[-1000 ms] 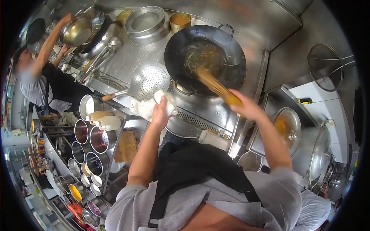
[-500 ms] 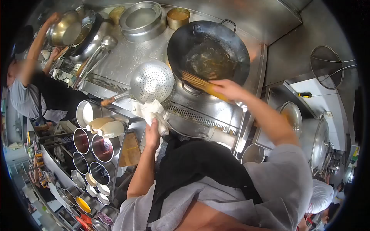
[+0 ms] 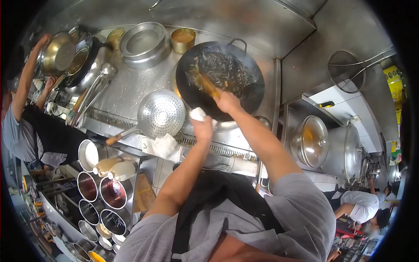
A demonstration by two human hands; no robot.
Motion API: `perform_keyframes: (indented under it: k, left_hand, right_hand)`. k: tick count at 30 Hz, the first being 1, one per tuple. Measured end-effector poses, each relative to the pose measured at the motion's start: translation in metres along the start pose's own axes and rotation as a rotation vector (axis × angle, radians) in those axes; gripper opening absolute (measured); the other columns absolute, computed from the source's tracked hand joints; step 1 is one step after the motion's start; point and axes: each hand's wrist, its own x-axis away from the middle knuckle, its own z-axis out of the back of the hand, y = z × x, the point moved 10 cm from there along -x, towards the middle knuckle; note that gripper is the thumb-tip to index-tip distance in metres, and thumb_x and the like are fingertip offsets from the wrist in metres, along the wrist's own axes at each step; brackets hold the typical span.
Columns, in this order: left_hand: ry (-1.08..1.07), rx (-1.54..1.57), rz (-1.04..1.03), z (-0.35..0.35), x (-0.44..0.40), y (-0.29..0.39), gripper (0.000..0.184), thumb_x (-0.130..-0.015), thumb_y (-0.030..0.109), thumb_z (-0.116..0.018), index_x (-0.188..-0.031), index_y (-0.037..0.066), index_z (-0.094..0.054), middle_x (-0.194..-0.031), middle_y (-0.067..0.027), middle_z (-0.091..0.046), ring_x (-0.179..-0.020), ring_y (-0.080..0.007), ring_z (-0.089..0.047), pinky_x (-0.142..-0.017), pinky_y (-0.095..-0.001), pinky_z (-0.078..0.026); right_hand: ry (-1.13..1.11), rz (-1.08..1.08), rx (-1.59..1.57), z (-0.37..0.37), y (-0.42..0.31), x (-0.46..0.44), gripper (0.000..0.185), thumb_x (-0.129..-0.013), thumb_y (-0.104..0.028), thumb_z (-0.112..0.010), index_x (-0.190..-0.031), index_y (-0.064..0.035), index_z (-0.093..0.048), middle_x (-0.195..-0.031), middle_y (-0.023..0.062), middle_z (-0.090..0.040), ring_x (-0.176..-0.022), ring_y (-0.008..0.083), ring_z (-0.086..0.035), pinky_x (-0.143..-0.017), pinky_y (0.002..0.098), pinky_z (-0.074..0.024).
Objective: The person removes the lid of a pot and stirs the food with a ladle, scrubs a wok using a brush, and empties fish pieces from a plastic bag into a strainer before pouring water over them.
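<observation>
While gripping a bamboo brush (image 3: 208,85) inside the wok (image 3: 252,81) with the right hand (image 3: 228,103), clasps white cloth (image 3: 197,114) in the left hand (image 3: 203,128), presumably as heat padding.

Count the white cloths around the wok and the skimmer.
2: one bunched cloth in the left hand, at the near side of the wok; the other cloth on the near side of the skimmer. More may be hidden.

Right hand (image 3: 228,103) with bamboo brush (image 3: 207,84) in wok (image 3: 252,83), left hand (image 3: 202,130) with white cloth (image 3: 198,114)
</observation>
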Motion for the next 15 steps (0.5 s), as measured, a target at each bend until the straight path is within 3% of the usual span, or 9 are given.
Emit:
perform_keyframes:
  k: [2,4,6,8,10,12,15]
  left_hand:
    - [0.093,-0.113,-0.156,0.036,-0.013,0.046,0.055,-0.078,0.019,-0.062,-0.123,-0.008,-0.043,-0.111,-0.0248,-0.059,-0.101,-0.0345,-0.061,-0.087,-0.0420,-0.048]
    - [0.023,-0.106,-0.166,0.060,-0.046,0.063,0.050,-0.078,0.017,-0.062,-0.118,-0.008,-0.047,-0.104,-0.0249,-0.062,-0.095,-0.0357,-0.063,-0.086,-0.0426,-0.048]
    - [0.015,-0.183,-0.224,0.066,-0.071,0.083,0.026,-0.077,0.007,-0.055,-0.102,0.002,-0.055,-0.080,-0.0050,-0.059,-0.065,-0.0139,-0.056,-0.056,-0.0309,-0.046]
    - [-0.019,-0.315,-0.260,0.068,-0.091,0.079,0.028,-0.077,0.008,-0.056,-0.104,0.003,-0.056,-0.076,-0.0045,-0.059,-0.060,-0.0138,-0.056,-0.050,-0.0315,-0.045]
    - [-0.231,-0.220,-0.073,0.058,-0.055,0.120,0.027,-0.078,0.010,-0.057,-0.105,0.003,-0.055,-0.077,-0.0058,-0.060,-0.058,-0.0156,-0.057,-0.044,-0.0323,-0.044]
    - [-0.277,-0.263,-0.031,0.057,-0.052,0.123,0.028,-0.079,0.011,-0.057,-0.106,0.003,-0.055,-0.078,-0.0068,-0.061,-0.058,-0.0167,-0.058,-0.041,-0.0325,-0.043]
    - [-0.309,-0.253,-0.025,0.056,-0.050,0.127,0.030,-0.080,0.012,-0.057,-0.108,0.003,-0.054,-0.078,-0.0065,-0.061,-0.058,-0.0156,-0.058,-0.043,-0.0315,-0.044]
  right_hand:
    - [-0.133,0.053,0.087,0.012,0.009,0.031,0.051,-0.091,-0.042,-0.052,-0.138,-0.0237,-0.049,-0.114,0.0180,-0.065,-0.106,0.0369,-0.062,-0.090,0.0480,-0.0488]
    - [-0.243,0.165,0.215,0.025,0.040,0.056,0.050,-0.090,-0.043,-0.052,-0.138,-0.0280,-0.049,-0.114,0.0152,-0.066,-0.106,0.0344,-0.063,-0.089,0.0471,-0.0496]
    - [-0.425,0.107,0.342,0.070,0.058,0.075,0.049,-0.090,-0.043,-0.051,-0.137,-0.0320,-0.049,-0.113,0.0133,-0.067,-0.104,0.0324,-0.064,-0.087,0.0453,-0.0512]
    - [-0.322,0.150,0.571,0.098,0.093,0.040,0.046,-0.090,-0.042,-0.051,-0.135,-0.0329,-0.052,-0.111,0.0127,-0.068,-0.101,0.0315,-0.065,-0.085,0.0440,-0.0525]
    - [-0.232,0.090,0.574,0.108,0.091,-0.021,0.043,-0.091,-0.043,-0.050,-0.132,-0.0315,-0.054,-0.109,0.0111,-0.068,-0.100,0.0312,-0.066,-0.085,0.0448,-0.0528]
    - [-0.042,0.118,0.392,0.090,0.063,-0.088,0.046,-0.092,-0.043,-0.049,-0.134,-0.0269,-0.053,-0.107,0.0146,-0.068,-0.097,0.0355,-0.066,-0.083,0.0481,-0.0526]
    - [0.037,-0.014,0.111,0.029,0.022,-0.089,0.049,-0.092,-0.042,-0.051,-0.138,-0.0269,-0.048,-0.110,0.0187,-0.066,-0.102,0.0372,-0.063,-0.088,0.0482,-0.0506]
